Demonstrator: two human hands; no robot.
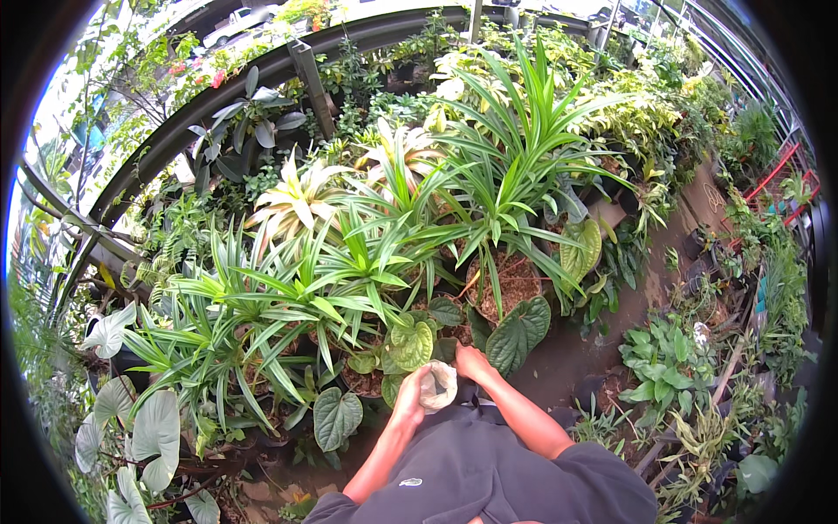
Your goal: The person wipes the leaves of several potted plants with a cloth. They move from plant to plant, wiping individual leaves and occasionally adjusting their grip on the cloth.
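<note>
My left hand [410,397] grips an off-white bag [445,393], which looks like crumpled plastic or cloth, close to my body. Its round mouth faces up, and what is inside cannot be made out. My right hand [473,363] reaches in among the leaves just right of the bag; its fingertips are partly hidden, so whether they pinch anything is unclear. Beside that hand hangs a large, dark green, quilted heart-shaped leaf [520,334]. A lighter yellow-green leaf [411,344] of similar shape stands just beyond the bag.
Strappy-leaved potted plants [353,262] crowd the space ahead, with a brown-filled pot [504,288] beneath the tallest. Low plants [661,363] line the right side of a dirt path [576,354]. A dark curved rail [196,111] bounds the far side. Large-leaved plants [156,435] stand at left.
</note>
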